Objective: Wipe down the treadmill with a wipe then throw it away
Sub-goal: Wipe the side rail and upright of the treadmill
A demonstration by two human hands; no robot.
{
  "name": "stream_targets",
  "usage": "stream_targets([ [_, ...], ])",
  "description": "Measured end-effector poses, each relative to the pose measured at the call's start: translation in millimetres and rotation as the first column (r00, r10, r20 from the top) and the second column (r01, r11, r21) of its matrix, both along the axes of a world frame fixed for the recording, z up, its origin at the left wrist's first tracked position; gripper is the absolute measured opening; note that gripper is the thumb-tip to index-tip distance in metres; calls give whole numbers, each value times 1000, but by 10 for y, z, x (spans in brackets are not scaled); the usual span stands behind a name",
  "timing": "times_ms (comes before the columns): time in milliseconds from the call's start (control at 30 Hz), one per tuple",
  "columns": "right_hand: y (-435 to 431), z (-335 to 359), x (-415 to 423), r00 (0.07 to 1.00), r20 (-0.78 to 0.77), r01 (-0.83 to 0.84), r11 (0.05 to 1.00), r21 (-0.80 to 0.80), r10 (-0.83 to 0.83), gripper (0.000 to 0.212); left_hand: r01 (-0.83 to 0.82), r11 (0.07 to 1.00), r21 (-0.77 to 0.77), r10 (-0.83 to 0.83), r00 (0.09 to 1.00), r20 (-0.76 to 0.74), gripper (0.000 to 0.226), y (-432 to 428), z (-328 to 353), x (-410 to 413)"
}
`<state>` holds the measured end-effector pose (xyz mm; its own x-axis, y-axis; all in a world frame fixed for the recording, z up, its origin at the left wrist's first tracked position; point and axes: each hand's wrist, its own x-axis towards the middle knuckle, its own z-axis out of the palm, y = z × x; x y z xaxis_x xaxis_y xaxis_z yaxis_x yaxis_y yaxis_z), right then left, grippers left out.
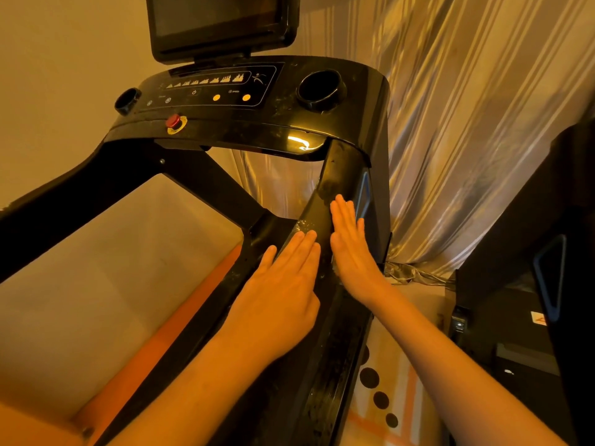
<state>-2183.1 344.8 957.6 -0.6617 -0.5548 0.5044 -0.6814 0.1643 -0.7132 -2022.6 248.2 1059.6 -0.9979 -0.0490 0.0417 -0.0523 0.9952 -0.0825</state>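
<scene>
Both hands lie flat on the right handrail (338, 175) of the treadmill (283, 123), just below the console. Left hand (283, 284): fingers straight and together, palm down, holding nothing. Right hand (351, 249): likewise flat, fingers extended, empty. They sit side by side. No wipe in view, and I cannot tell where it is. Rail and console show pale specks and smears, so wiping looks hardly started. Left, by my reading: get wipe, clean surfaces, bin it.
</scene>
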Motion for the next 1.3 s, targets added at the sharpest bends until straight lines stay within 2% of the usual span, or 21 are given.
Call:
stream_targets([
  [67,-31,107,-255,999,-50,-7,998,65,11,66,4,1000,-1,-4,1000,-1,69,-2,-4,3],
  [133,-153,249,-509,991,-125,53,990,129,-37,56,-1,1000,-1,1,1000,-10,69,-4,-12,1],
  [233,-251,268,-521,987,-149,70,994,88,-57,52,2,1000,-6,-2,1000,-18,69,-7,-21,1],
  [333,-87,163,-417,974,-218,-48,995,93,67,53,2,1000,-5,-2,1000,-17,69,-19,-27,2],
  [433,67,334,-624,930,-312,-115,960,255,194,52,9,1000,-9,-9,1000,-19,69,-24,-27,-11],
  [533,142,466,-823,880,-388,-110,912,395,274,53,10,1000,-16,-10,1000,-25,69,-31,-45,-14],
  [633,175,496,-914,823,-483,-59,889,454,301,55,22,1000,-8,-22,999,-35,69,-40,-50,-15],
  [933,33,491,-881,858,-498,67,934,351,126,58,39,998,-54,-39,999,-10,70,-35,-36,18],
  [1100,-37,421,-864,878,-472,54,965,256,76,65,26,997,-74,-27,1000,-8,70,-20,-41,26],
  [1200,-82,353,-882,892,-449,26,985,169,53,64,4,998,-64,-10,996,-85,67,-49,-121,-8],
  [1300,-94,339,-945,872,-482,-17,990,140,83,66,-24,986,-164,-2,988,-155,68,-40,-170,-20],
])
